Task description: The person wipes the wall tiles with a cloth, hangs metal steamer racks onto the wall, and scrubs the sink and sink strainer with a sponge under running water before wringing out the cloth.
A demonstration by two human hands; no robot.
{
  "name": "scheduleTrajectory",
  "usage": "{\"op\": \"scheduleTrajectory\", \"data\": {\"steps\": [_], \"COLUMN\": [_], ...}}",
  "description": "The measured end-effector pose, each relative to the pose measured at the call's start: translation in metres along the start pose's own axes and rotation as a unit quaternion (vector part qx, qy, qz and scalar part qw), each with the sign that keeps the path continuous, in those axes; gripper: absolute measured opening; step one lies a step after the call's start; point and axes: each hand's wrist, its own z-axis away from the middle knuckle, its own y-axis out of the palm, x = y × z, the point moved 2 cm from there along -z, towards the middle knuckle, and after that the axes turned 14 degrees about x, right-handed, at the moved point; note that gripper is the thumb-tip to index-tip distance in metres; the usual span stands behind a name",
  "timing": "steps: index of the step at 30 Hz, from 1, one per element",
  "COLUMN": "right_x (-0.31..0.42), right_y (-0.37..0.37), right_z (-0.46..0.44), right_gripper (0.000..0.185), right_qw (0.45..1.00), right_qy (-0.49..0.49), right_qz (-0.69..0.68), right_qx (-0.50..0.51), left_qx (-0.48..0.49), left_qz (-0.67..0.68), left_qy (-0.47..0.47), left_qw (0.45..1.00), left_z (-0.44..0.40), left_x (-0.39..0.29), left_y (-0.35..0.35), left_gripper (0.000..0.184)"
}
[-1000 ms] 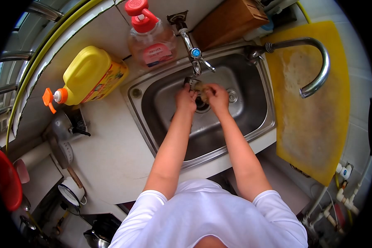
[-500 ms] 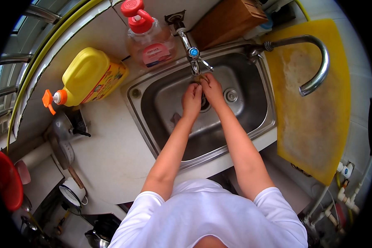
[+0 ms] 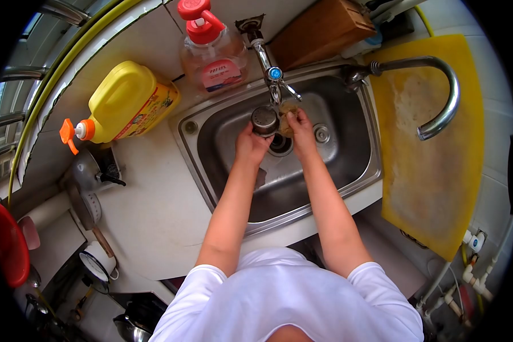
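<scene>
Evidently both hands were occupied, held close together over the steel sink point(image 3: 347, 165), just below the short tap point(image 3: 274, 75). The left hand point(image 3: 252, 143) was partly curled, its fingers around the near side of a round metal strainer cup point(image 3: 264, 118) — the cup sat at the fingertips, beyond the palm, with its perforated face turned up. The right hand point(image 3: 303, 131) was closed more tightly, the thumb pressed on top of a tan scrubber point(image 3: 288, 117) pinched against the fingers.

The cup lay between the two hands but nearer the left, and the scrubber was just beside it on the right; whether they touched could not be told. Below them, between the wrists, was the dark drain opening point(image 3: 280, 145), and a smaller round drain fitting point(image 3: 322, 134) showed to the right of the right hand.

Behind the sink, to the left of the tap, stood a clear bottle with a red pump point(image 3: 216, 65). A yellow jug point(image 3: 128, 102) with an orange pump was farther left on the pale desk point(image 3: 154, 219). To the right, a curved spout point(image 3: 451, 91) arched in front of a yellow board point(image 3: 427, 171) — both well apart from the hands.
</scene>
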Motion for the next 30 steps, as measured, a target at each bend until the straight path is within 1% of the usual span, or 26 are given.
{"op": "scheduleTrajectory", "data": {"steps": [1,3,5,7,8,9,11,12,13,14,16,17,18,19,20,21,22,23,24,25,26,27,29,30], "right_x": [0.0,0.004,-0.001,0.004,0.008,0.01,0.014,0.018,0.02,0.021,0.03,0.033,0.033,0.032,0.03,0.027,0.025,0.023,0.023,0.024,0.025,0.017,-0.003,0.0], "right_y": [0.009,0.027,0.033,0.036,0.035,0.034,0.033,0.03,0.025,0.022,0.02,0.021,0.023,0.027,0.03,0.03,0.03,0.03,0.031,0.032,0.032,0.025,0.002,-0.001], "right_z": [0.004,0.009,0.005,0.003,0.0,-0.002,-0.007,-0.01,-0.01,-0.01,-0.005,0.0,0.005,0.011,0.016,0.017,0.017,0.017,0.016,0.013,0.01,0.003,-0.012,-0.011], "right_gripper": [0.023,0.024,0.023,0.022,0.024,0.024,0.023,0.023,0.023,0.023,0.024,0.025,0.025,0.024,0.023,0.023,0.021,0.02,0.02,0.019,0.019,0.019,0.022,0.022], "right_qw": [1.0,0.995,0.994,0.998,0.997,0.997,0.998,0.998,0.998,0.986,0.987,0.987,0.988,0.989,0.989,0.989,0.993,0.996,0.996,0.996,0.994,0.994,0.978,0.978], "right_qy": [0.001,-0.048,-0.057,-0.043,-0.04,-0.04,0.001,0.0,0.023,0.046,0.038,0.031,0.031,0.066,0.101,0.101,0.087,0.074,0.074,0.08,0.086,0.086,0.118,0.118], "right_qz": [-0.001,0.051,0.068,0.035,0.069,0.068,0.051,0.053,-0.054,-0.16,-0.155,-0.152,-0.151,-0.126,-0.1,-0.1,-0.063,-0.026,-0.027,0.018,0.062,0.061,0.173,0.173], "right_qx": [-0.001,0.066,0.067,-0.008,-0.014,-0.016,0.029,0.03,0.009,-0.01,0.011,0.031,0.03,0.036,0.041,0.041,0.044,0.048,0.048,0.041,0.034,0.033,-0.021,-0.02], "left_qx": [-0.007,-0.01,-0.013,-0.049,-0.049,-0.047,-0.043,-0.002,0.037,0.038,0.082,0.082,0.06,0.039,0.038,0.04,0.042,0.042,0.055,0.066,0.065,0.05,0.038,0.043], "left_qz": [0.035,0.061,0.087,0.053,0.053,0.034,0.017,0.031,0.045,0.045,0.005,0.005,-0.008,-0.021,-0.021,-0.064,-0.107,-0.108,-0.125,-0.143,-0.144,-0.152,-0.159,-0.179], "left_qy": [-0.015,-0.017,-0.021,-0.031,-0.032,-0.035,-0.039,-0.051,-0.064,-0.062,-0.046,-0.047,-0.024,-0.003,-0.005,-0.002,0.002,0.002,0.011,0.019,0.018,0.016,0.016,0.03], "left_qw": [0.999,0.998,0.996,0.997,0.997,0.998,0.998,0.998,0.996,0.996,0.996,0.996,0.998,0.999,0.999,0.997,0.993,0.993,0.991,0.987,0.987,0.987,0.986,0.982], "left_z": [0.002,-0.002,-0.004,0.006,0.007,0.008,0.004,-0.004,-0.007,-0.01,-0.013,-0.015,-0.016,-0.015,-0.013,-0.012,-0.011,-0.011,-0.01,-0.009,-0.008,-0.008,-0.01,-0.013], "left_x": [0.001,0.005,0.011,0.015,0.015,0.016,0.017,0.016,0.015,0.014,0.01,0.009,0.006,0.005,0.004,0.002,0.0,0.0,0.0,0.0,0.001,0.002,0.006,0.007], "left_y": [0.005,0.001,-0.002,0.01,0.01,0.009,0.002,-0.009,-0.014,-0.02,-0.019,-0.02,-0.017,-0.015,-0.013,-0.013,-0.012,-0.014,-0.016,-0.018,-0.021,-0.021,-0.018,-0.015], "left_gripper": [0.034,0.034,0.035,0.034,0.034,0.033,0.031,0.03,0.028,0.028,0.026,0.026,0.025,0.025,0.025,0.024,0.023,0.023,0.023,0.022,0.022,0.022,0.022,0.022]}}
